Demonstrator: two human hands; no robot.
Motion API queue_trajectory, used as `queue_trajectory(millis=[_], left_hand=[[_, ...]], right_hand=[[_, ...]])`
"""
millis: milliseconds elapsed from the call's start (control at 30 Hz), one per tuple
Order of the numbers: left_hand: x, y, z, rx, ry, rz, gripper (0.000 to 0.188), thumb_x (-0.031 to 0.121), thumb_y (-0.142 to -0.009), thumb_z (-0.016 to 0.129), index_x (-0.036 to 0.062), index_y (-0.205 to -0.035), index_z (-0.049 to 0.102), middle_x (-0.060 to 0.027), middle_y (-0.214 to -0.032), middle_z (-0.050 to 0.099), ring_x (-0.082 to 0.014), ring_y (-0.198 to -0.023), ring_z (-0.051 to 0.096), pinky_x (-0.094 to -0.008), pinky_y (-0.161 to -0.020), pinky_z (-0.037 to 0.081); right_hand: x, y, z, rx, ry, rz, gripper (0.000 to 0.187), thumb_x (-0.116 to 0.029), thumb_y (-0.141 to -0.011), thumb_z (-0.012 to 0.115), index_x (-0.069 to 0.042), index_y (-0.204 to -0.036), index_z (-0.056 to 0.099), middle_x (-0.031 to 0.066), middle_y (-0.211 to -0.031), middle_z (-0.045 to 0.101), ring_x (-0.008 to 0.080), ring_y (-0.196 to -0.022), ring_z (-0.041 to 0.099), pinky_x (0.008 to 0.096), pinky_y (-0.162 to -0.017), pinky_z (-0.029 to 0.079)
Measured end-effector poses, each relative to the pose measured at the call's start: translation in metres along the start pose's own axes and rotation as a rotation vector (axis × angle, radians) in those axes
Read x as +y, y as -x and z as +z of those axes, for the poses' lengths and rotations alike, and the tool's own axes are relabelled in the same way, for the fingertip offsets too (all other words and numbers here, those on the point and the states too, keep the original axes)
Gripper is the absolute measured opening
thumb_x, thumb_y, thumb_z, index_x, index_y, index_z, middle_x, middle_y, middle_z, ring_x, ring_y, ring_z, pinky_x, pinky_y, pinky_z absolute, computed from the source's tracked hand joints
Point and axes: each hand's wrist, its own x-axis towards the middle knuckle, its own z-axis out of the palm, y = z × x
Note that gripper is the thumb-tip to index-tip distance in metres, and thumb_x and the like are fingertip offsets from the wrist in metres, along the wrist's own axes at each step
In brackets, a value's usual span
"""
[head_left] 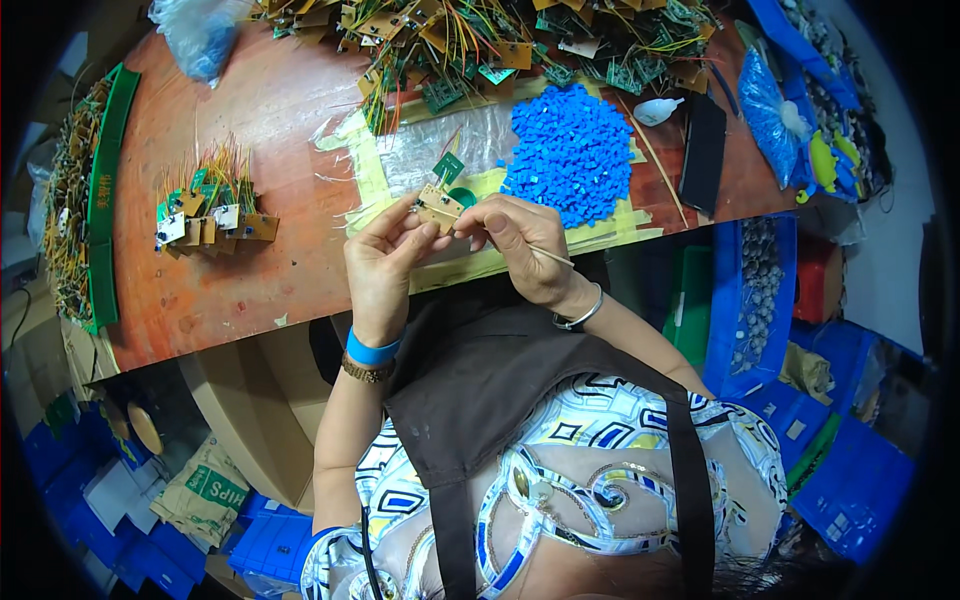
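Near the centre of the frame is a tan circuit board [438, 206]; the left hand [383, 262], nearly closed, pinches it between thumb and fingers; the right hand [530, 245], curled, holds a thin stick [553, 257], its fingertips beside the board, contact unclear; further right, blue pieces [570, 160] lie heaped on the worktop [310, 150].

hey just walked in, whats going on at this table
A person's left hand pinches a small tan circuit board, while the right hand, holding a thin pale stick, has its fingertips close to the board's right edge. A pile of small blue parts lies to the right. A group of wired boards sits to the left, with a larger heap beyond.
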Motion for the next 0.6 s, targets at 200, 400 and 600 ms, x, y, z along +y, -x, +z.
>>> queue_trajectory(millis=[200,400,600], left_hand=[[0.0041,0.0031,0.0044,-0.010,0.000,-0.007,0.040,-0.007,-0.089,0.062,-0.0102,-0.128,0.054,-0.0107,-0.097,0.065,-0.0170,-0.083,0.068,-0.0261,-0.077,0.059],[0.0030,0.0023,0.0038,-0.012,0.009,0.000,0.040,-0.007,-0.089,0.062,-0.0094,-0.128,0.054,-0.0102,-0.097,0.065,-0.0161,-0.082,0.068,-0.0254,-0.076,0.058],[0.0008,0.0003,0.0038,-0.022,0.025,0.014,0.040,-0.007,-0.089,0.063,-0.0085,-0.128,0.055,-0.0094,-0.097,0.064,-0.0156,-0.081,0.068,-0.0258,-0.076,0.059]], right_hand=[[0.0047,-0.0002,0.0013,0.015,0.016,-0.029,0.038,-0.026,-0.105,0.044,0.004,-0.096,0.066,0.0106,-0.087,0.066,0.0148,-0.070,0.061,0.0268,-0.065,0.050],[0.0043,-0.0012,-0.0022,-0.034,0.144,-0.129,0.019,-0.010,-0.099,0.054,0.003,-0.096,0.068,0.0122,-0.087,0.067,0.0189,-0.073,0.063,0.0289,-0.066,0.051],[0.0024,-0.0027,-0.0032,-0.026,0.192,-0.200,0.017,-0.007,-0.097,0.056,0.003,-0.097,0.069,0.0113,-0.088,0.069,0.0224,-0.079,0.065,0.0303,-0.070,0.052]])
